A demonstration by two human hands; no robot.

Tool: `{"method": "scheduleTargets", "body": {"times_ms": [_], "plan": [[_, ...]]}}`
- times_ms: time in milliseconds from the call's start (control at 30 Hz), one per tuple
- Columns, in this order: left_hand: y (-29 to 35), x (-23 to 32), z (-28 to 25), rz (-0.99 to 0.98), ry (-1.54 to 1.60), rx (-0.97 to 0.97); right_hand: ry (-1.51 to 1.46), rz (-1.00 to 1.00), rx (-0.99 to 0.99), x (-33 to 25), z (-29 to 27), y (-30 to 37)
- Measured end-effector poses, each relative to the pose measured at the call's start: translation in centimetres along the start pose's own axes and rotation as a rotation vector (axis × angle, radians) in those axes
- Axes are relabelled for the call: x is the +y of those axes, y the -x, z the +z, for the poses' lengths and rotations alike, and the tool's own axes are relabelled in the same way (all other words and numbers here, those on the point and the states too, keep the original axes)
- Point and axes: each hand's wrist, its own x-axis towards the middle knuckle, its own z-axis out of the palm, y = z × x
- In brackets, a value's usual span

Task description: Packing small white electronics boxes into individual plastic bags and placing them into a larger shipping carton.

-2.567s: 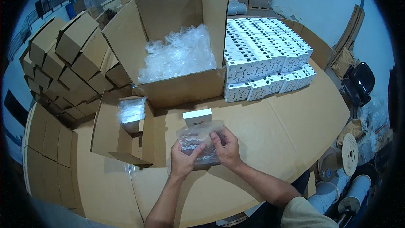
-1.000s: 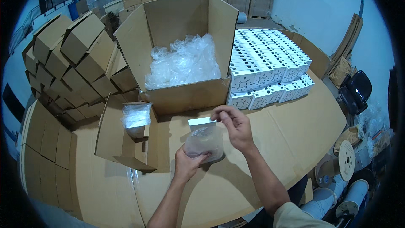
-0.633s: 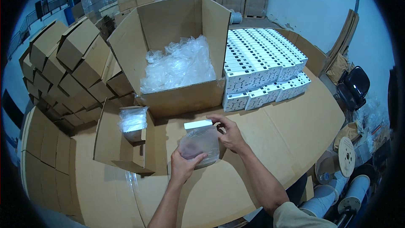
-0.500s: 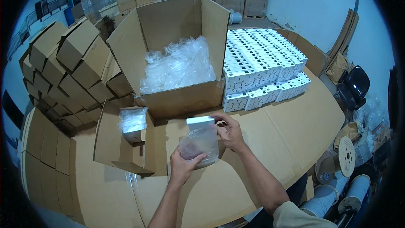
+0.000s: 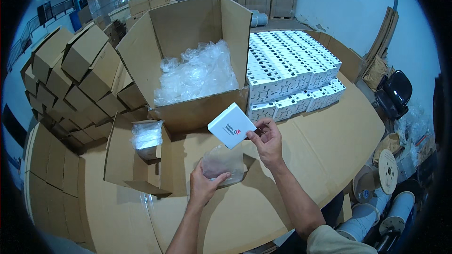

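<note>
Here we held a small white square box (image 5: 231, 125) in our right hand (image 5: 267, 142), pinched at its lower right corner between thumb and fingertips, the rest of the fingers loosely curled. The box was tilted, lifted clear of the cardboard-covered table (image 5: 329, 141), with a small red mark on its upper face. Just below it, our left hand (image 5: 203, 186) gripped a clear plastic bag (image 5: 222, 164), thumb on the near side and fingers closed around its lower edge; the bag stood partly open beneath the box, and we could not tell whether the box's corner touched it.

Behind the box sat a large open carton (image 5: 188, 61) with a heap of clear plastic bags (image 5: 197, 73) inside. To its right, touching its side, lay a dense block of white boxes (image 5: 292, 73), stacked in rows. To our left stood a smaller open cardboard box (image 5: 134, 160) with a bagged item (image 5: 146, 136) resting at its top. Further left rose a stack of closed brown cartons (image 5: 75, 80). At the far right we saw a black chair (image 5: 394, 94) and, lower down, spools (image 5: 383, 178) beside the table edge.
</note>
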Motion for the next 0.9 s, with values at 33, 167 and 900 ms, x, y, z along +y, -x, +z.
{"method": "scheduleTargets", "body": {"times_ms": [33, 167, 900], "plan": [[-0.1, 0.0, 0.0, 0.012, -0.012, 0.009, 0.021, -0.001, -0.043, 0.0, 0.0, -0.1], [0.0, 0.4, 0.0, 0.0, -0.046, 0.043, 0.029, 0.001, -0.071, -0.6, 0.0, 0.1], [0.2, 1.1, 0.1, -0.026, 0.019, -0.001, -0.008, 0.036, -0.134, 1.1, -0.6, 0.3]]}}
